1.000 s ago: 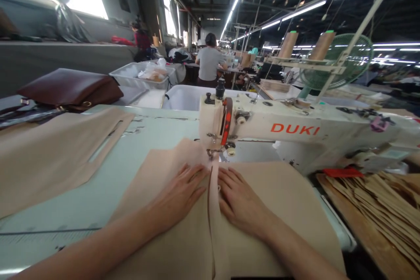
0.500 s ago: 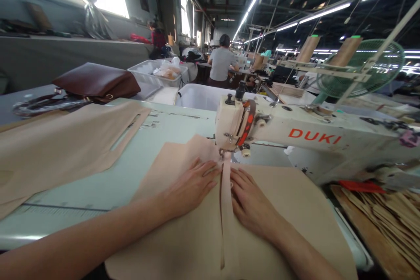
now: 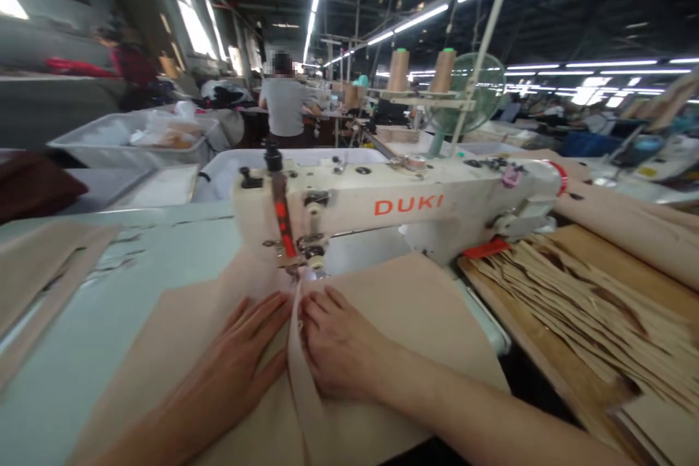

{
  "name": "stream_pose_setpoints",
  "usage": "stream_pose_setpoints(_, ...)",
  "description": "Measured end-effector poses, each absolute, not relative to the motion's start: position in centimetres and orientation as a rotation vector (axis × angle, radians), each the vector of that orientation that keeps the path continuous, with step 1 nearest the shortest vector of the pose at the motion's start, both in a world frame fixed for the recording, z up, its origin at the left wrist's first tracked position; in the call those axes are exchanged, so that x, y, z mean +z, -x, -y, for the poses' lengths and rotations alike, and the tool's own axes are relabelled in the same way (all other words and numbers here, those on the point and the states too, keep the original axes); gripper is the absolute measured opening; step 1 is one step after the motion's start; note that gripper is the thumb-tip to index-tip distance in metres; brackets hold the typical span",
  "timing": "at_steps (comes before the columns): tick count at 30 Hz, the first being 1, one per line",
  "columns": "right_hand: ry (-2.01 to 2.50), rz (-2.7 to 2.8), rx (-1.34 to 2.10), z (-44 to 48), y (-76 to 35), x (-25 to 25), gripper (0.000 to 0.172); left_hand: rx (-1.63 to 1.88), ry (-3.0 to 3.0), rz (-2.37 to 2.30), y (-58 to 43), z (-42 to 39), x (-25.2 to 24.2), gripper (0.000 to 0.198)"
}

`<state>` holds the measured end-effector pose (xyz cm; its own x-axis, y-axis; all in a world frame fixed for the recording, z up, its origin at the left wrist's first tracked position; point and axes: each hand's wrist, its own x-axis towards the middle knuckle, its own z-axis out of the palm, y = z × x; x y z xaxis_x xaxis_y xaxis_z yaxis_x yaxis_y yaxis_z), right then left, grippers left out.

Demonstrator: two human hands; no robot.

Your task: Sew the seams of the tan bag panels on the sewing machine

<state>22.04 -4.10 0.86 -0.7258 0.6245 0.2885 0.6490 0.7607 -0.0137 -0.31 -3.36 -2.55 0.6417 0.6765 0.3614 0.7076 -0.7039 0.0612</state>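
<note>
A large beige leather-like panel (image 3: 415, 306) lies under the head of a white sewing machine (image 3: 349, 196) marked DUKI. A narrow beige strip (image 3: 298, 371) runs along its middle to the presser foot (image 3: 295, 273), its near part curving to the right. My left hand (image 3: 240, 349) rests open and flat on the panel, left of the strip, fingertips just short of the foot. On the other side, my right hand (image 3: 338, 342) has its fingers bent and closed at the strip's edge, near the foot. The thumb is mostly hidden.
Another beige panel with a slot (image 3: 60, 262) lies at left on the pale green table (image 3: 180, 240). Beige strips (image 3: 579, 320) are piled on a wooden board at right. Behind the machine are white bins (image 3: 131, 149), thread cones (image 3: 398, 71), a fan (image 3: 486, 98) and a seated person (image 3: 284, 105).
The view has swung right, bringing more of the strip pile into sight. My right hand's fingers have bent in at the strip, which now curves. My left hand stays flat on the panel.
</note>
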Motion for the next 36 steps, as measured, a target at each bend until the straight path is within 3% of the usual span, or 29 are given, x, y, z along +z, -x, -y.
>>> stream_pose_setpoints(11,1.075,2.282,0.100,2.8,-23.7,4.1,0.026,-0.474,2.787,1.232,-0.7,3.4,-1.2,0.055)
stream_pose_setpoints(14,0.893,2.454,0.089,2.5,-23.0,3.2,0.028,-0.476,2.820,1.302,-0.9,3.7,-0.6,0.051)
stream_pose_setpoints(36,0.969,2.555,0.088,-0.7,-23.8,-0.4,0.038,-0.590,2.618,1.183,-1.1,2.4,-1.5,0.066)
